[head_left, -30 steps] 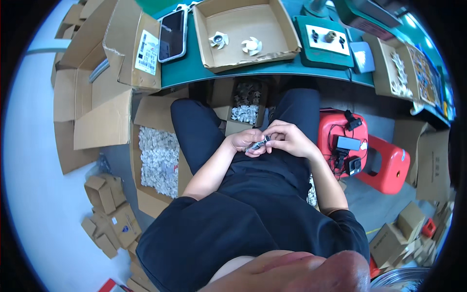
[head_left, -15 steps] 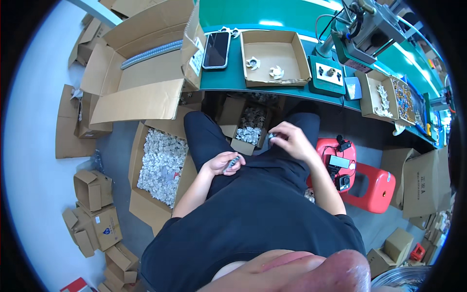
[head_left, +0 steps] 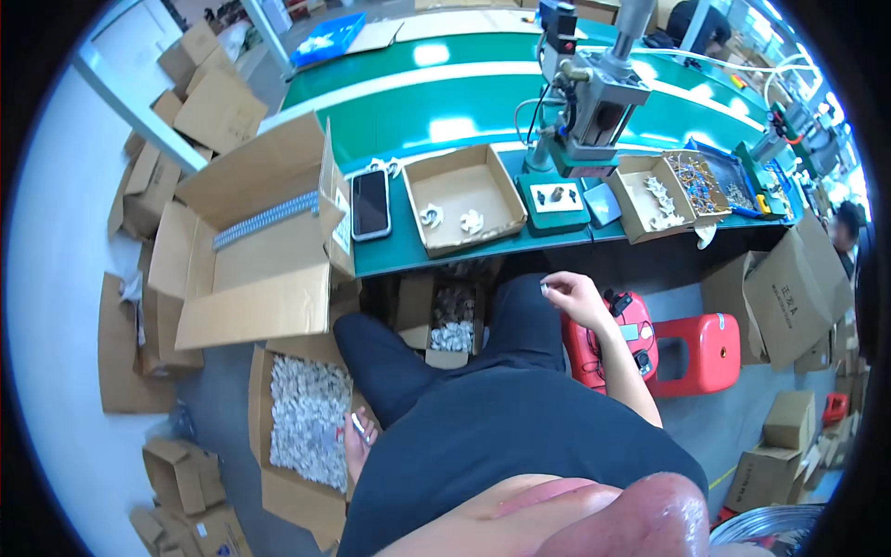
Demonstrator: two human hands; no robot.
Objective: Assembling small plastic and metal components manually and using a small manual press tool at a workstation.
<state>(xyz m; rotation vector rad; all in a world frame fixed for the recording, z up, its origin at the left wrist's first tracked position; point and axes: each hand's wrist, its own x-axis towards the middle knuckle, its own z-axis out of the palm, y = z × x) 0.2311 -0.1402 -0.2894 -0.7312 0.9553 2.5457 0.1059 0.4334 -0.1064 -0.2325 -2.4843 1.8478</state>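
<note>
My left hand point(head_left: 358, 440) is low beside my left thigh, at the right edge of an open carton of small whitish pieces point(head_left: 306, 418). Its fingers are closed round a short grey stick-like piece point(head_left: 359, 425), too small to identify. Over my right knee, just short of the bench edge, my right hand point(head_left: 577, 299) pinches a tiny pale piece point(head_left: 545, 289) between thumb and fingertips; its kind is unclear. A shallow cardboard tray point(head_left: 445, 239) on the bench holds two white bladed wheels point(head_left: 471, 221). Right of it stands a press point(head_left: 594, 116) above a green base point(head_left: 557, 221).
A phone point(head_left: 371, 204) lies left of the tray. Farther left, a tall open carton point(head_left: 251, 311) holds grey ribbed rods point(head_left: 269, 219). Boxes of white parts point(head_left: 661, 200) and coloured pieces point(head_left: 698, 181) stand right. A red stool point(head_left: 710, 357) carries electronics nearby. Another box point(head_left: 453, 336) sits between my legs.
My view has tipped up, showing more bench. My left hand has moved from my lap left and down toward the carton. My right hand has moved right and forward, away from my lap.
</note>
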